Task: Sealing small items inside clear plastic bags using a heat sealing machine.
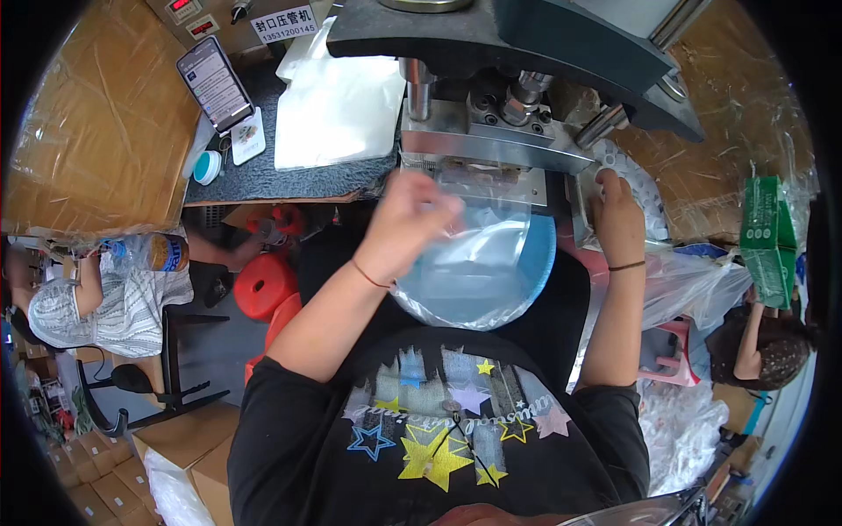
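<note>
Bench: grey mat, film stack beside press, jar at left front corner, phone behind. Carton crowds left edge. Clear bag between press and lap bowl. Left hand blurred at bag, grip unclear; right hand right of press, fingers bent, hold unclear.

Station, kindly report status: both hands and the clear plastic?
Left hand blurred beside clear plastic, grip unclear. Right hand at press, right side. Blue basin underneath plastic.
</note>
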{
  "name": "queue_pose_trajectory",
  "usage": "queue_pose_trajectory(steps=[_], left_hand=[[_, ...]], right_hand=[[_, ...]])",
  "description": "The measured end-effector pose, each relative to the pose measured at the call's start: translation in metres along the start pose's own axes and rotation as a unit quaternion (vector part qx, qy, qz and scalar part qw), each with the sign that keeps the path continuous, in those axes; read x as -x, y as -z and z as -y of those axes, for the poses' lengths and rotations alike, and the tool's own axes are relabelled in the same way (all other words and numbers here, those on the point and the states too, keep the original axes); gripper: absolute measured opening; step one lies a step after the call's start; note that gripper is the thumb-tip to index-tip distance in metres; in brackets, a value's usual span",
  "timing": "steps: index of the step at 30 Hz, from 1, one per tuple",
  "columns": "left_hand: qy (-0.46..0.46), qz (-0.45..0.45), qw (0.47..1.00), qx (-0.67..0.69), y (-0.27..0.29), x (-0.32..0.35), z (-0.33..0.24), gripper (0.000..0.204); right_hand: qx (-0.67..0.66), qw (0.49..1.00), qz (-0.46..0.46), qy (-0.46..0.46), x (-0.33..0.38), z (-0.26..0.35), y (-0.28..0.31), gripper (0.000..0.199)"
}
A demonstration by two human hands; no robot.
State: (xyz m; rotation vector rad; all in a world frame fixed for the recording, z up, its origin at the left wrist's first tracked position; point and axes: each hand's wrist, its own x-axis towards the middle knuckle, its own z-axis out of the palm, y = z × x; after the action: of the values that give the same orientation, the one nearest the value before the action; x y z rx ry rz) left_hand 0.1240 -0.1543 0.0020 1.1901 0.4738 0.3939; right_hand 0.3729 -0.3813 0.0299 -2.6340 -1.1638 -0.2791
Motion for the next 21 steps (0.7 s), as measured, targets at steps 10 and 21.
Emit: queue_pose_trajectory(steps=[10,21], left_hand=[[-0.283,-0.057,0.6,-0.746,0.088,0.017,-0.025,0.055],[-0.097,0.038,0.956,-0.275,0.013,0.046,-0.011,0.011]], right_hand=[[-0.053,0.984,-0.129,0.115,0.018,-0.016,0.022,0.036],[-0.538,0.835,0.03,0.108,0.023,0.112,0.048,0.009]])
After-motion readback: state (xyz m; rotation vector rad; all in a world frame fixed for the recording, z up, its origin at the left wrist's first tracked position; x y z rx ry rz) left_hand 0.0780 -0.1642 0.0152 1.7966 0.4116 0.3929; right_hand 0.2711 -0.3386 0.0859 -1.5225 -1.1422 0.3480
